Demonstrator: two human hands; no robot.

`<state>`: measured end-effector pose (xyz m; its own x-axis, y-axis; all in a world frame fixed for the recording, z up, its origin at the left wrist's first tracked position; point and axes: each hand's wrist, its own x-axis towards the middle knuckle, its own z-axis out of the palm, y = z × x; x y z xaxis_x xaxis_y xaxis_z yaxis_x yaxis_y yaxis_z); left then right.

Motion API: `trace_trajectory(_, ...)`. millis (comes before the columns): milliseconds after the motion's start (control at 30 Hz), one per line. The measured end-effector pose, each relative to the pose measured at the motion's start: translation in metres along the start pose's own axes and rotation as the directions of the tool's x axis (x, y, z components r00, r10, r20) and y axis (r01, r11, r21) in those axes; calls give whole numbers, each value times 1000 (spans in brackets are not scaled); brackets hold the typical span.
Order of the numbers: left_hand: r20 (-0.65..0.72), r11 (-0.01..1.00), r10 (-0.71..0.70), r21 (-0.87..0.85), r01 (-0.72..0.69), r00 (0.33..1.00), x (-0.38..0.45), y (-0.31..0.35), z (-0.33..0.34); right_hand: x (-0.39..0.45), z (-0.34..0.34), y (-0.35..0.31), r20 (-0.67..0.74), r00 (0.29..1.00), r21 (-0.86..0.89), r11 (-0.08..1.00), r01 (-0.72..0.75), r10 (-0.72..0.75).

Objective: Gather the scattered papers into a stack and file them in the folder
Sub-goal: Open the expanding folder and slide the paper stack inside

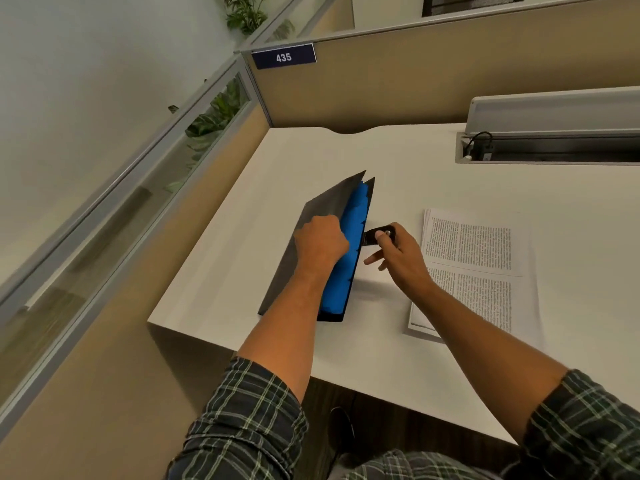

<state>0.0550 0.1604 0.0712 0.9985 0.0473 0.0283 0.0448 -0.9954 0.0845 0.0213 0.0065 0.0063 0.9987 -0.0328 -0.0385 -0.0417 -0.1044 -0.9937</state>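
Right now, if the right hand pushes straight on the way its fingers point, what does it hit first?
The folder. The right hand pinches its snap tab and points left toward the blue pockets, likely meeting the near black cover edge first; depth is unclear.

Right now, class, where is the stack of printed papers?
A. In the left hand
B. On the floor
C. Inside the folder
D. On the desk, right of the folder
D: the stack of printed papers lies flat on the desk, right of the folder.

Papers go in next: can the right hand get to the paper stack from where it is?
Probably yes: the paper stack lies uncovered just beside the right hand, but that hand pinches the folder's snap tab and must release it first.
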Motion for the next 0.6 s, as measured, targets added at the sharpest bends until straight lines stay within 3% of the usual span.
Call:
trace_trajectory(300,-53,966,-7,-259,-7,999,10,-8,-36,-10,-50,26,-141,981,54,991,-124,131)
trace_trajectory(467,-46,936,-10,-353,-7,999,13,-9,-38,-6,-74,47,-153,958,-62,965,-256,244)
trace_trajectory(600,8,953,29,-303,-25,1000,12,11,-30,1,-83,50,-167,972,-306,929,-208,163)
